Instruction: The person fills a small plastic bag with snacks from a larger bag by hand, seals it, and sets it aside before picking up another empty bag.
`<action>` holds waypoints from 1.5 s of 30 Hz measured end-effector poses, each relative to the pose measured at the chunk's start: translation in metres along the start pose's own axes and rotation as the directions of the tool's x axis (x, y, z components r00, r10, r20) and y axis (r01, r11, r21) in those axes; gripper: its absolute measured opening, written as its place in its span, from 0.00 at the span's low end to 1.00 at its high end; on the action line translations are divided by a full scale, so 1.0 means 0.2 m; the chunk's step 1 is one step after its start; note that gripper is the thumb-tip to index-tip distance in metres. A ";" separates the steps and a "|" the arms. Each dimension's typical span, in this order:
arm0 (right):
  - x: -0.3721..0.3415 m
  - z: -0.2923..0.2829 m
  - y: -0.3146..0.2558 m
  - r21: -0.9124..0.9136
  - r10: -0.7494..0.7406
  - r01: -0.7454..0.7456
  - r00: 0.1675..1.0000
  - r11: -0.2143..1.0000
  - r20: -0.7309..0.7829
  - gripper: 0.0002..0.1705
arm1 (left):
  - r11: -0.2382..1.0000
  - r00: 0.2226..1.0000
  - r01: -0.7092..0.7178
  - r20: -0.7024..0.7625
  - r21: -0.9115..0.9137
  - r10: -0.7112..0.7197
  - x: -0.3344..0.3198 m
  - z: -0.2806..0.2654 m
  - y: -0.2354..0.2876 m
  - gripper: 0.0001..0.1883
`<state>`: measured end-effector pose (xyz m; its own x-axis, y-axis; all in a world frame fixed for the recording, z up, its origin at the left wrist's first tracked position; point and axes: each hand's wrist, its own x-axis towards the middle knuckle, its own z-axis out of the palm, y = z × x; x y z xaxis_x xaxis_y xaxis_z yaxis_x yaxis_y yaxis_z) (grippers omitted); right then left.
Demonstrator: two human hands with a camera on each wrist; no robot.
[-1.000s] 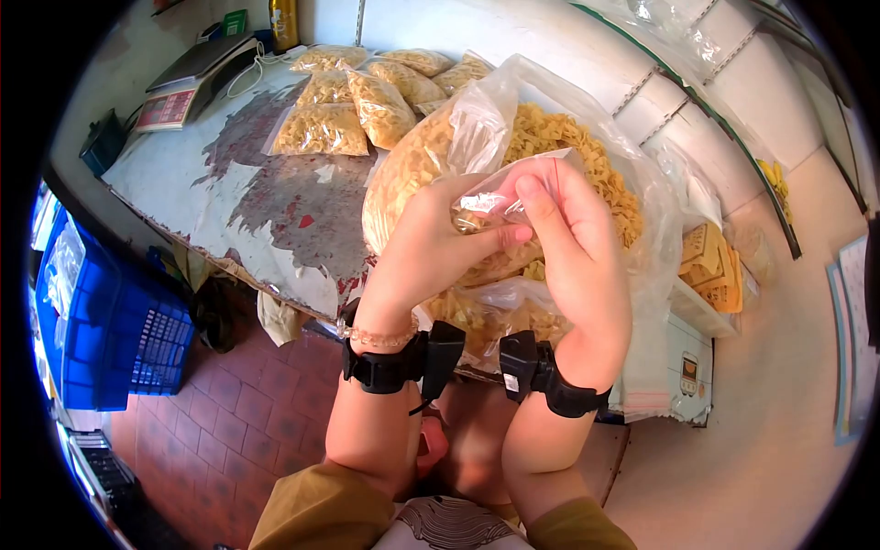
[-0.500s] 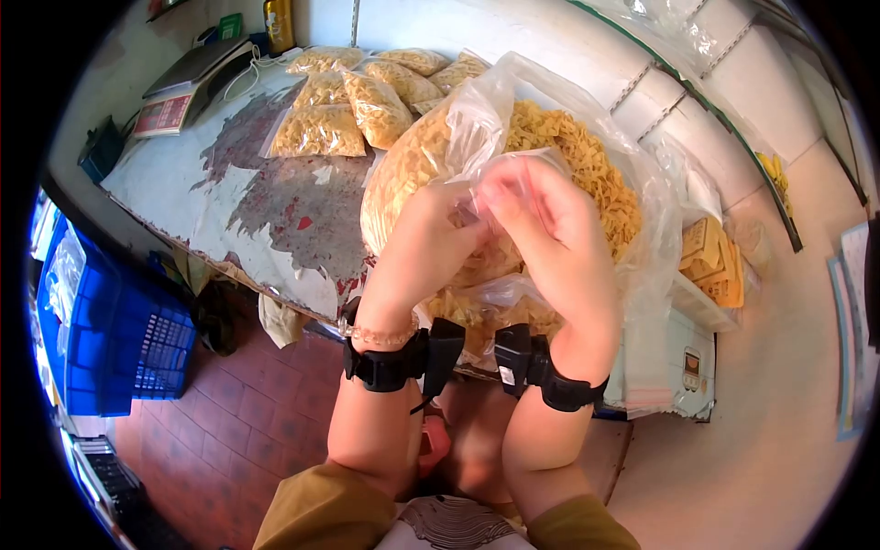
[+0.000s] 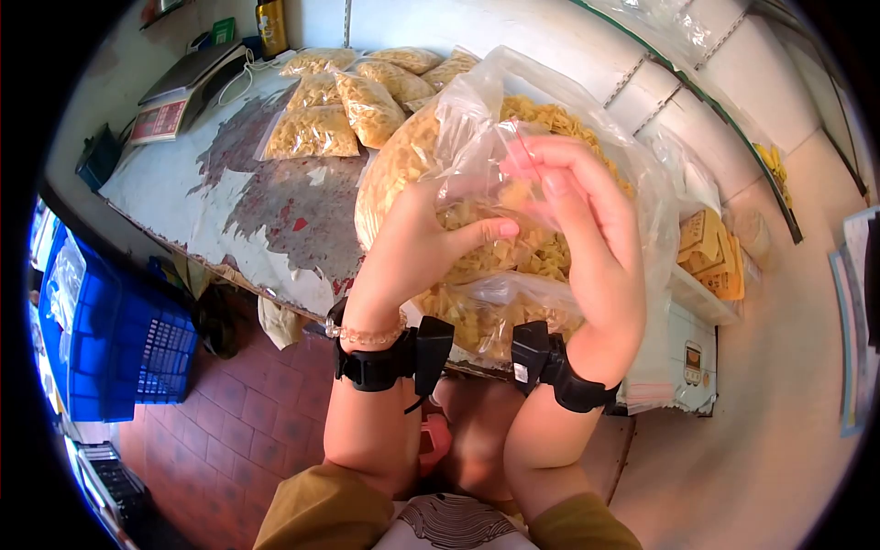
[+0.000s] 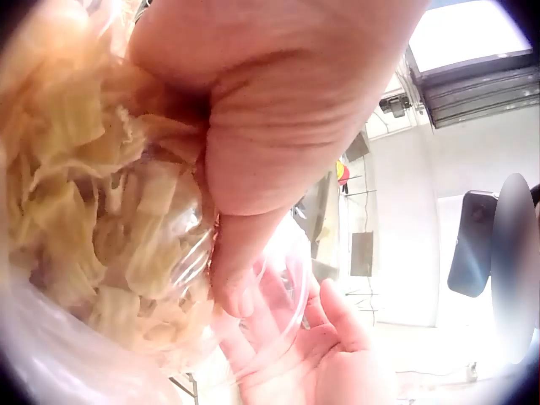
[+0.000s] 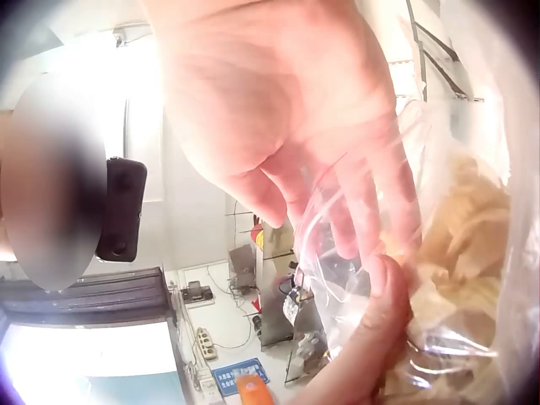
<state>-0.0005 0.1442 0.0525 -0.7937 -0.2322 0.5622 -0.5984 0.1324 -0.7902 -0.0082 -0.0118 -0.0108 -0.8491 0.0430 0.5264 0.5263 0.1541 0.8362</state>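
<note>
Holding, in head view, a small bag (image 3: 516, 194) in the left hand (image 3: 403, 243), above the open sack (image 3: 662, 202) of yellow flakes (image 3: 547, 116); touching the small bag's clear top with the right hand (image 3: 605, 243), unclenched. In left wrist view, gripping the small bag, flakes inside, thumb pressed on it. In right wrist view, extending loose, nearly straight right fingers (image 5: 363, 194) against clear plastic.
</note>
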 end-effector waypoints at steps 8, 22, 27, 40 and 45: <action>0.01 -0.10 -0.02 -0.317 -0.314 0.252 0.935 0.914 -0.162 0.04 | 0.992 0.995 0.102 0.025 -0.078 -0.100 0.00 -0.03 0.04 0.22; -0.04 -0.01 -0.03 -0.725 -0.025 0.099 0.993 0.681 0.112 0.09 | 0.988 0.995 0.087 0.054 -0.125 -0.081 0.00 -0.02 0.00 0.17; 0.01 -0.06 0.01 -0.590 -0.377 0.271 0.924 0.761 -0.063 0.17 | 0.871 0.945 0.298 -0.007 -0.391 -0.327 -0.01 -0.04 0.08 0.13; 0.04 0.13 0.12 0.315 0.183 -0.170 0.983 0.934 -0.012 0.16 | 0.827 0.953 0.043 -0.224 -0.561 -0.202 0.01 0.00 0.06 0.09; 0.04 0.19 0.12 0.195 0.118 -0.094 0.986 0.976 -0.119 0.13 | 0.872 0.921 -0.037 -0.356 -0.488 -0.161 0.01 0.03 0.04 0.09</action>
<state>-0.0181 0.1093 0.0288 -0.8662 -0.0989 0.4898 -0.4886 -0.0373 -0.8717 -0.0065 -0.0048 -0.0039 -0.8502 -0.3364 0.4050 0.5120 -0.3492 0.7848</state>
